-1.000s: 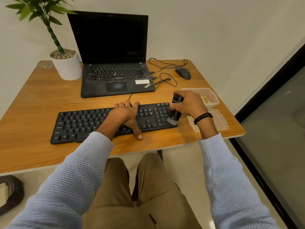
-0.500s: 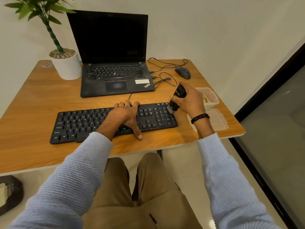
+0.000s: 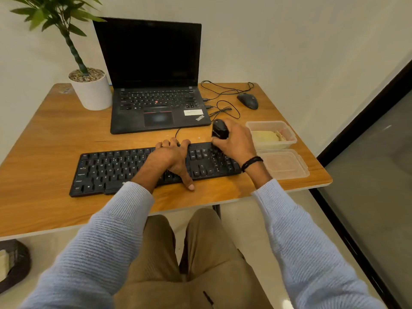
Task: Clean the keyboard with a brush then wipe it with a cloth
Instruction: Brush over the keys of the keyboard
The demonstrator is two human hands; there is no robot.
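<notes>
Gripping brush (image 3: 219, 129), keyboard (image 3: 111, 170) on wooden desk (image 3: 55, 134), white wall (image 3: 289, 41)

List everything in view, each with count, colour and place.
table: one, wooden brown, under everything.
keyboard: one, black, front centre of table.
brush: one, black, over keyboard's far right corner.
laptop: one, black, open, behind keyboard.
mouse: one, dark grey, far right of table.
cables: several, black, between laptop and mouse.
potted plant: one, green in white pot, far left.
container: one, clear, pale yellow contents, right edge.
lid: one, clear, in front of container.
left hand: one, flat on keyboard's middle.
right hand: one, black wristband, grips brush.
sleeves: two, light blue, foreground.
</notes>
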